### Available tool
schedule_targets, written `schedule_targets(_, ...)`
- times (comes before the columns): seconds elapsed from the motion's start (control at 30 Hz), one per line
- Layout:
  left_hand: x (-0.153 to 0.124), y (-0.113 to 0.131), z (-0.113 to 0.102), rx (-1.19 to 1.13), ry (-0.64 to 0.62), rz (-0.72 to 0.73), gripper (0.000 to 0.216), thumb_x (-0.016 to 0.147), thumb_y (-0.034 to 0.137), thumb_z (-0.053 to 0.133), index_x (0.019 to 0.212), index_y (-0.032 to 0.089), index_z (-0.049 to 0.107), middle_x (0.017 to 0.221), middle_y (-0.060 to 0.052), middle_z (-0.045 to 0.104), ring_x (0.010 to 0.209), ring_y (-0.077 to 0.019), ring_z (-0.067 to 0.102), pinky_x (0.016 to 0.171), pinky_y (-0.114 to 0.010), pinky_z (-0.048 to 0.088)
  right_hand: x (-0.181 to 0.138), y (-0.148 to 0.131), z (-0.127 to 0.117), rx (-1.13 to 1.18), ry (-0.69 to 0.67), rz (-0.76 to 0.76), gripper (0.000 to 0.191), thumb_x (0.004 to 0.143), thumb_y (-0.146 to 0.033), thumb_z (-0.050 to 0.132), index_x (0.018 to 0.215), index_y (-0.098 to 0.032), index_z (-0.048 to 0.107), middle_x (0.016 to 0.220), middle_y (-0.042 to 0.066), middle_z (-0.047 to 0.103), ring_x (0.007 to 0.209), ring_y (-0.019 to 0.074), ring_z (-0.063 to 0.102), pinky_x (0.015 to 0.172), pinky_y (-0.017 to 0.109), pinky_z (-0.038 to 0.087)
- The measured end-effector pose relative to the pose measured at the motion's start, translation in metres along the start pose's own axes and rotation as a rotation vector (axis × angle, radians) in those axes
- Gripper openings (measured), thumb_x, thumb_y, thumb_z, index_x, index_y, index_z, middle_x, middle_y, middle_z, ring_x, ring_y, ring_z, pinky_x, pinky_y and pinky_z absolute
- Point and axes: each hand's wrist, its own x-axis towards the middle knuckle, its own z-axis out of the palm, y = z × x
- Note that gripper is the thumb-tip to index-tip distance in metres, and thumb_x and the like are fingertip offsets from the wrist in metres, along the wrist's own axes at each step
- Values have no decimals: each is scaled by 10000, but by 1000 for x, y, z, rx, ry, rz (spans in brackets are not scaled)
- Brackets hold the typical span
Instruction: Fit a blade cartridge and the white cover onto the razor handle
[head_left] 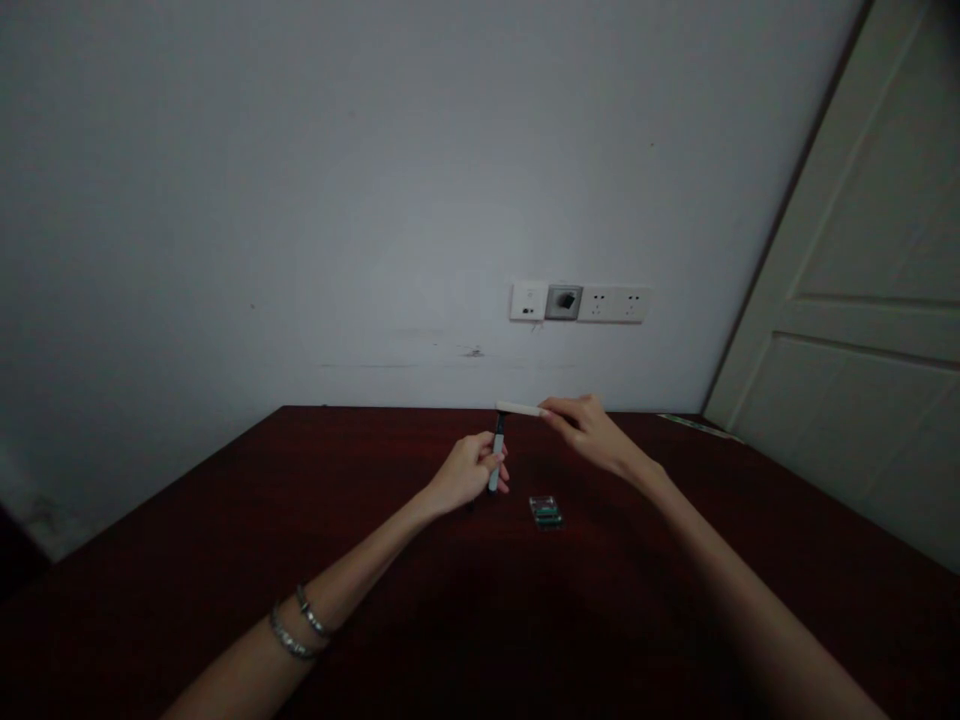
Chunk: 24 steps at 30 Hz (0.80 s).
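Handle gripped in left hand; right hand pinches white bar at handle's top; pack on tabletop.

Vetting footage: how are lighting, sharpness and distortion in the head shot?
Head view: dim overall, wall brightest centrally; tabletop nearly black toward the bottom; door slanting, probably wide-angle stretch; grey handle and packet too small and soft for fine detail.

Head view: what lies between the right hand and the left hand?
In the head view, a white bar reaches from the right hand to the black top of the grey handle in the left hand.
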Motion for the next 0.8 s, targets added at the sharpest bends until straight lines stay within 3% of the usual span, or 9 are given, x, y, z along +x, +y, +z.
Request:
schedule_targets(0.17, 2, 3, -6, 1, 23, -5, 70, 836, 180, 439, 859, 129, 482, 662, -32, 605, 549, -130, 627, 503, -213, 464, -9, 27, -5, 78, -11, 85, 298, 880, -341, 382, 760, -186, 605, 638, 16, 570, 594, 151, 479, 624, 289, 345)
schedule_targets(0.27, 3, 1, -8, -27, -11, -30, 106, 838, 156, 425, 926, 125, 476, 690, -41, 610, 584, -130, 633, 532, -221, 471, -10, 29, -7, 227, 21, 133, 284, 861, -372, 419, 750, -185, 600, 640, 10, 555, 607, 149, 477, 583, 276, 353)
schedule_targets(0.4, 0, -2, -9, -146, -66, -29, 234, 854, 166, 408, 1084, 162, 367, 753, -38, 608, 624, -140, 641, 577, -260, 488, -7, 7, 9, 648, 83, 244, 272, 812, -424, 496, 717, -180, 569, 549, -31, 459, 481, 103, 428, 458, 237, 367)
schedule_targets(0.57, 2, -11, -13, -266, -133, 5, 247, 844, 234, 469, 1059, 185, 358, 896, -70, 592, 725, -158, 642, 633, -293, 499, -20, -36, 49, 1291, 76, 459, 292, 751, -466, 569, 792, -179, 539, 495, -82, 393, 337, 35, 246, 279, 176, 333)
schedule_targets(0.67, 4, -16, -12, -304, -163, 44, 285, 814, 269, 534, 1054, 181, 409, 975, -83, 570, 821, -173, 619, 664, -298, 497, -32, -56, 64, 1428, 57, 515, 297, 750, -470, 574, 775, -181, 514, 480, -85, 409, 325, 25, 227, 247, 153, 319)
schedule_targets(0.8, 5, -17, -6, -335, -204, 101, 286, 804, 280, 554, 1045, 170, 446, 959, -76, 565, 839, -172, 593, 699, -308, 483, -42, -67, 72, 1488, 173, 510, 297, 761, -473, 568, 764, -193, 471, 462, -97, 400, 324, 18, 197, 236, 117, 262)
